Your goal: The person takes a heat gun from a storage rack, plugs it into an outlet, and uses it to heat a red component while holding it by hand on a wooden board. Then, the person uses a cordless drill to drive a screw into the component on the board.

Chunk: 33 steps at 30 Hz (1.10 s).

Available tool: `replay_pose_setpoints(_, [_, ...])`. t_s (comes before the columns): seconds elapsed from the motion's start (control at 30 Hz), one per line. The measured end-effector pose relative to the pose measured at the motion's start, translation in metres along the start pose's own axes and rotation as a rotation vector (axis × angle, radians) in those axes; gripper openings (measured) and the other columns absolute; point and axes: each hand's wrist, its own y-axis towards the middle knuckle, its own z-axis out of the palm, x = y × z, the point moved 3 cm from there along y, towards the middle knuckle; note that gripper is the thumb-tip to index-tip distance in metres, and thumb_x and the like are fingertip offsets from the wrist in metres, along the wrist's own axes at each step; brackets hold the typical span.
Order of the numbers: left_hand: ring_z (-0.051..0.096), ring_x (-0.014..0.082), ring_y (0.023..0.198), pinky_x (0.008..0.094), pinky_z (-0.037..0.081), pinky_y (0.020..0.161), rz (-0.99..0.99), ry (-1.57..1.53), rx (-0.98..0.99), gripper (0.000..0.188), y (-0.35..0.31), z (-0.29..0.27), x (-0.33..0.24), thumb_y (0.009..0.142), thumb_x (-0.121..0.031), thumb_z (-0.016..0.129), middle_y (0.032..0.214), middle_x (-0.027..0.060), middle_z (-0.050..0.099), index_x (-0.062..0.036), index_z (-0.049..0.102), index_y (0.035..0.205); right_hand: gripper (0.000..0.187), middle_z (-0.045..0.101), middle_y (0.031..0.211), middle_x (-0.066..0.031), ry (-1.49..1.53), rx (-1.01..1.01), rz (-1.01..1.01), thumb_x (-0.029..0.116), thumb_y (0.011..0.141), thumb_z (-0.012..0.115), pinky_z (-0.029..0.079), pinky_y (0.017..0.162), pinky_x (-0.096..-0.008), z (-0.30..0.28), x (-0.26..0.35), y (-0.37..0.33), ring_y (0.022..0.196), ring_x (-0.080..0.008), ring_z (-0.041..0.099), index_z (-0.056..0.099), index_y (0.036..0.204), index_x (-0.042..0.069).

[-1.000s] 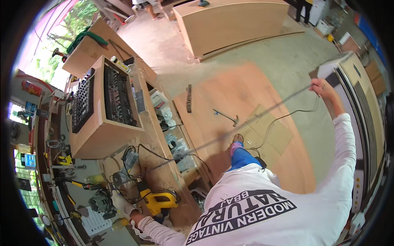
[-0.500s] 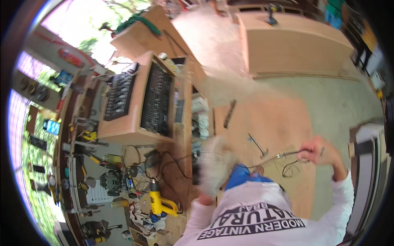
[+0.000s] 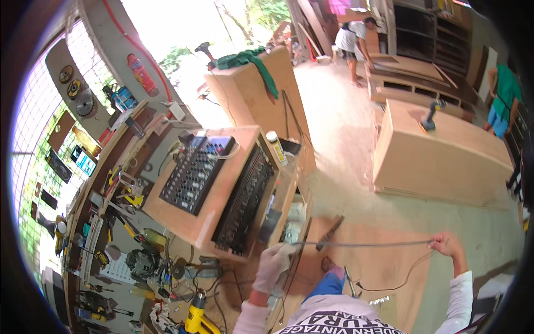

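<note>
Cord (image 3: 361, 244) running pretty much straight left-to-right
My left hand (image 3: 272, 267) and right hand (image 3: 445, 245) both grip it, left nearer the table's (image 3: 285, 212) right edge.

On the wooden workbench (image 3: 232, 283), a wooden case (image 3: 221, 193), a yellow heat gun (image 3: 197, 319) and a crumpled cloth (image 3: 161, 317).

Mixer (image 3: 197, 173) on the case (image 3: 171, 218), heat gun (image 3: 199, 317) before it, cord (image 3: 361, 245) to its right

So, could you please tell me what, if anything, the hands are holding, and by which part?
A cord, by the two ends of its straight stretch: the left hand grips one, the right hand the other.
</note>
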Motion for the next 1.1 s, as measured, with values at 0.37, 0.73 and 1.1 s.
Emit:
replay_pose_setpoints(0.37, [0.070, 0.0296, 0.077, 0.0403, 0.054, 0.067, -0.143, 0.765, -0.607, 0.023, 0.022, -0.140, 0.083, 0.096, -0.026, 0.060, 0.098, 0.0141, 0.074, -0.0082, 0.075, 0.095, 0.018, 0.063, 0.077, -0.0202, -0.432, -0.556, -0.013, 0.012, 0.094, 0.056, 0.047, 0.068, -0.0457, -0.069, -0.285, 0.175, 0.076, -0.0395, 0.060, 0.063, 0.082, 0.001])
replay_pose_setpoints(0.73, [0.071, 0.0295, 0.072, 0.0494, 0.053, 0.064, -0.617, 2.339, -0.679, 0.024, -0.086, -0.193, 0.183, 0.095, -0.025, 0.059, 0.087, 0.0162, 0.074, -0.0054, 0.073, 0.095, 0.019, 0.069, 0.097, -0.0168, -0.949, -0.297, 0.157, 0.008, 0.081, 0.063, 0.053, 0.080, -0.0508, -0.137, -0.277, 0.271, 0.094, -0.0384, 0.064, 0.072, 0.098, 0.007])
replay_pose_setpoints(1.1, [0.072, 0.0309, 0.078, 0.0505, 0.054, 0.065, -1.199, 0.713, -1.680, 0.027, -0.075, -0.094, 0.219, 0.096, -0.029, 0.057, 0.103, 0.0127, 0.076, -0.0087, 0.073, 0.104, 0.023, 0.060, 0.066, -0.0029, 0.182, 0.635, 0.391, 0.023, 0.092, 0.068, 0.045, 0.051, -0.0302, -0.088, -0.091, 0.382, 0.055, -0.0129, 0.056, 0.071, 0.102, 0.002])
